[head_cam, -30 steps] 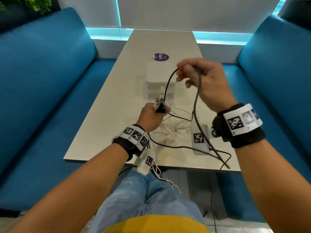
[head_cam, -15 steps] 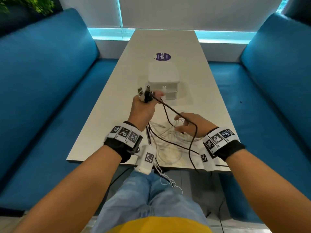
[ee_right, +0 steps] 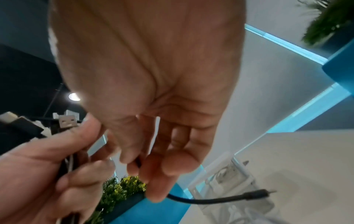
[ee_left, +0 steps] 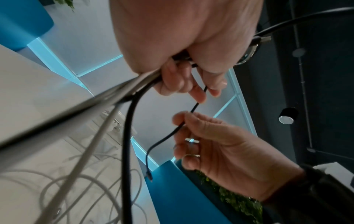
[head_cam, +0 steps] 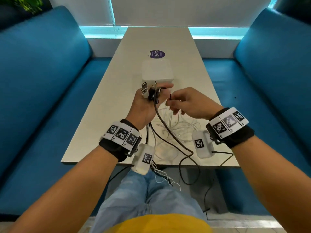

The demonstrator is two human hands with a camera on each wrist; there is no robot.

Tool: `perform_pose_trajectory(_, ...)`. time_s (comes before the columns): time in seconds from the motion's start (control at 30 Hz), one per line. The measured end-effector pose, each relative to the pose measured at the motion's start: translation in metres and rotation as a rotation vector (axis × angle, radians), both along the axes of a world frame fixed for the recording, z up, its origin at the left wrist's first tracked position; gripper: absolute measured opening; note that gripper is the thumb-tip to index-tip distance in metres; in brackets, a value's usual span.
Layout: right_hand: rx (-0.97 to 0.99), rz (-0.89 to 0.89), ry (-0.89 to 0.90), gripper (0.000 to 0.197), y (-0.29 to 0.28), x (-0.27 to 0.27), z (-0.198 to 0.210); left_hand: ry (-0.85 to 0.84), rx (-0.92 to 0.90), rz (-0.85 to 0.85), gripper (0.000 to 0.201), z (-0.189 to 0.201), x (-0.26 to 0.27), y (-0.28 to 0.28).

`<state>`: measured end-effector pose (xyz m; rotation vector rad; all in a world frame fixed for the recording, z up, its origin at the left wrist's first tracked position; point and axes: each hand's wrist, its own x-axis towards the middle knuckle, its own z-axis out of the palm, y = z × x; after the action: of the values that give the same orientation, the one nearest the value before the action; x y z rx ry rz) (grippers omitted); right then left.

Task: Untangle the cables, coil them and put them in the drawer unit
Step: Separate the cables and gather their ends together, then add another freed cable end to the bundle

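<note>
Over the table's middle, my left hand (head_cam: 151,95) grips a bundle of cable ends, with USB plugs (head_cam: 144,90) sticking up from the fist. A thick black cable (head_cam: 168,132) hangs from that fist and loops over the near edge. Just to its right, my right hand (head_cam: 170,102) pinches a thin black cable (ee_left: 166,136) near its small plug (ee_right: 256,195); this thin cable runs up into the left fingers (ee_left: 199,97). Tangled white cables (head_cam: 178,128) lie on the table below both hands. The white drawer unit (head_cam: 157,71) stands just behind the hands.
The long beige table (head_cam: 104,115) runs between two blue sofas (head_cam: 42,81). A purple round sticker (head_cam: 157,54) lies behind the drawer unit. Thin cable ends dangle over the near edge above my jeans (head_cam: 148,195).
My right hand rose from the white cables on the table to beside the left hand, now pinching the thin black cable's end. My left hand kept its grip on the bundle.
</note>
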<state>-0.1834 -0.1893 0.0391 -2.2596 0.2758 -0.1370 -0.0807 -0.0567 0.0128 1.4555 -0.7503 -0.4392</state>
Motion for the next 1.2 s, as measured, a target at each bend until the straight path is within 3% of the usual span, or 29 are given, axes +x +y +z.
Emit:
perform_pose_trajectory(0.13, 0.084, -0.079, -0.081, 0.013, -0.013, -0.039, 0.01, 0.025, 0.002, -0.088, 0.034, -0.003, -0.017, -0.002)
perform_pose_trajectory(0.23, 0.14, -0.122, -0.066, 0.014, -0.024, -0.088, 0.011, 0.033, 0.089, -0.166, 0.021, -0.011, -0.025, -0.004)
perform_pose_trajectory(0.43, 0.069, -0.126, 0.326, 0.019, -0.037, -0.186, -0.029, 0.128, 0.146, -0.419, 0.037, -0.003, -0.06, -0.028)
perform_pose_trajectory(0.57, -0.018, -0.142, 0.495, 0.029, -0.04, -0.23, -0.064, 0.034, 0.223, -0.54, 0.051, -0.004, -0.094, -0.045)
perform_pose_trajectory(0.73, 0.012, -0.295, 0.323, 0.023, -0.039, -0.251, -0.067, -0.042, 0.317, -0.672, 0.051, -0.015, -0.138, -0.067)
perform_pose_trajectory(0.9, 0.263, -0.541, -0.124, 0.024, -0.025, -0.246, -0.051, -0.226, 0.421, -0.7, 0.046, -0.026, -0.182, -0.081)
perform_pose_trajectory(0.97, 0.361, -0.534, -0.27, 0.029, -0.017, -0.241, -0.041, -0.282, 0.423, -0.713, 0.038, -0.032, -0.194, -0.087)
perform_pose_trajectory(1.07, 0.184, -0.481, -0.194, 0.036, -0.008, -0.232, -0.035, -0.209, 0.357, -0.795, 0.018, -0.038, -0.21, -0.093)
perform_pose_trajectory(1.17, -0.033, -0.509, -0.078, 0.033, -0.008, -0.228, -0.039, -0.024, 0.357, -0.715, 0.016, -0.04, -0.222, -0.102)
perform_pose_trajectory(1.2, -0.06, -0.514, -0.076, 0.029, -0.006, -0.227, -0.04, 0.043, 0.343, -0.69, 0.026, -0.038, -0.227, -0.104)
